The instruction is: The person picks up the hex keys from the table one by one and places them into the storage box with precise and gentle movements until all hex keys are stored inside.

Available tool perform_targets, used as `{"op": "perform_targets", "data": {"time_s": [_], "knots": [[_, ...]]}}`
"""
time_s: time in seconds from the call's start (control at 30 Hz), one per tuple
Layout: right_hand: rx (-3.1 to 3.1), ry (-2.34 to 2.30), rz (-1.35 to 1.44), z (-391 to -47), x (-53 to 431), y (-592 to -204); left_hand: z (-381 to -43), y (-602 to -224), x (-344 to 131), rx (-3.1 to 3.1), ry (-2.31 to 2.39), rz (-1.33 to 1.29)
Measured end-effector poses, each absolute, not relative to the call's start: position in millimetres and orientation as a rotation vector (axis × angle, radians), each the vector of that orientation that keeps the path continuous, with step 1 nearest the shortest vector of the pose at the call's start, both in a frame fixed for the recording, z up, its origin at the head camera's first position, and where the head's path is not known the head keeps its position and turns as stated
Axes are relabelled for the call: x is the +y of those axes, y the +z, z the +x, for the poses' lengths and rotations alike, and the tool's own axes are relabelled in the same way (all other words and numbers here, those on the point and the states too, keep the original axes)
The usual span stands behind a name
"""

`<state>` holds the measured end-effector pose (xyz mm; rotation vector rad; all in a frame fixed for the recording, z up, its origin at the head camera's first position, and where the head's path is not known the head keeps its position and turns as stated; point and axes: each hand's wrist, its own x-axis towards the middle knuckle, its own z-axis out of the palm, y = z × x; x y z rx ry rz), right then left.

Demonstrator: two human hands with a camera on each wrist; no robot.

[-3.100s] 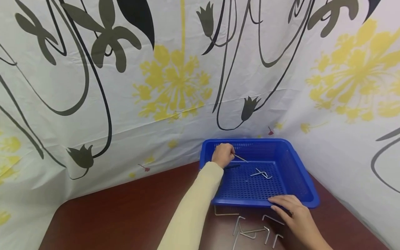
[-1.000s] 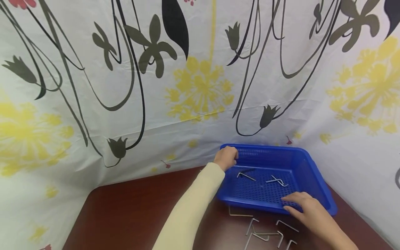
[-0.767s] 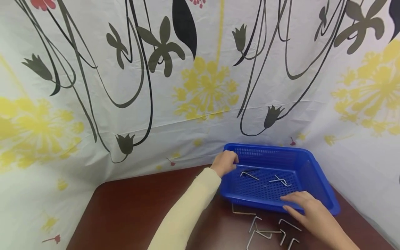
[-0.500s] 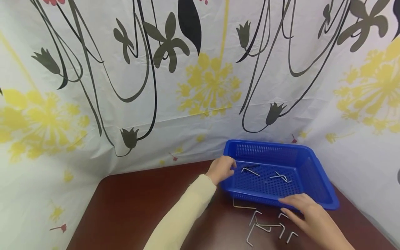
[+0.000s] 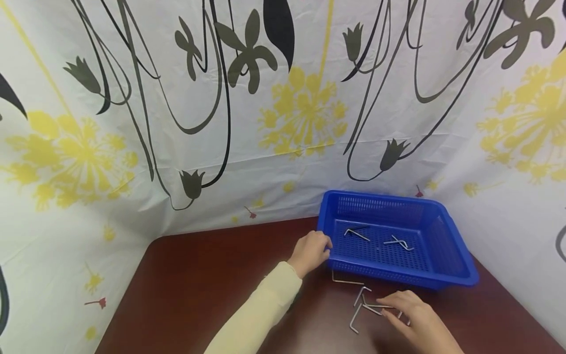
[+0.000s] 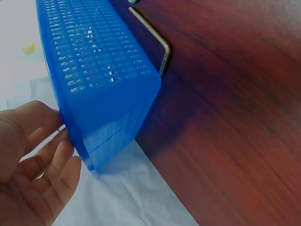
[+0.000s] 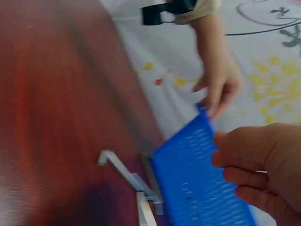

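A blue plastic basket point(image 5: 398, 276) stands on the table, with a few hex keys point(image 5: 359, 236) on its perforated floor. My left hand point(image 5: 311, 250) is at the basket's left rim near the front corner; in the left wrist view its thumb and fingers point(image 6: 70, 162) are curled at the rim. My right hand point(image 5: 415, 317) hovers over the loose hex keys in front of the basket, fingers slightly bent and holding nothing, hiding some keys. Also on the table are a brass-coloured hex key point(image 5: 349, 282) by the basket's front and a silver hex key point(image 5: 355, 315) nearer me.
The dark red-brown table point(image 5: 212, 265) extends to the left of the basket. A white cloth point(image 5: 274, 182) printed with flowers hangs behind the table and along its right side, close to the basket's back.
My left hand let go of a hex key inside the basket and moved to the left rim. My right hand left the front rim and came down over the keys on the table.
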<state>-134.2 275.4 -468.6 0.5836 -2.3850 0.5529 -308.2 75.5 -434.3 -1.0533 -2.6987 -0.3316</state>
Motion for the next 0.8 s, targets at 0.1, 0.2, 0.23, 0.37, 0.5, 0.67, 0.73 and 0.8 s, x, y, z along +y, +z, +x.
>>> {"op": "perform_targets", "data": {"time_s": [0.1, 0.2, 0.23, 0.37, 0.5, 0.67, 0.73, 0.8], "knots": [[-2.327, 0.581, 0.671, -144.6, 270.9, -489.0, -306.8, -435.8, 72.3, -2.683, -0.340, -1.051], [-2.314, 0.569, 0.721, -154.6, 267.9, -509.5, -304.8, -438.5, 69.0, -2.645, -0.356, -1.061], [-2.322, 0.576, 0.739, -157.5, 267.4, -515.5, -304.3, -439.6, 68.2, -2.633, -0.363, -1.065], [-2.329, 0.600, 0.803, -166.9, 266.0, -534.2, -301.9, -443.4, 66.4, -2.609, -0.402, -1.078], [-2.298, 0.598, 0.901, -176.0, 264.6, -546.8, -299.4, -448.2, 65.6, -2.612, -0.422, -1.068], [-2.313, 0.587, 0.966, -182.9, 261.1, -554.9, -297.5, -453.6, 63.6, -2.597, -0.461, -1.057], [-2.321, 0.594, 0.974, -184.5, 260.4, -556.6, -297.2, -454.7, 62.7, -2.588, -0.474, -1.056], [-2.321, 0.597, 0.980, -186.4, 259.8, -557.9, -297.1, -455.5, 61.3, -2.583, -0.481, -1.053]]}}
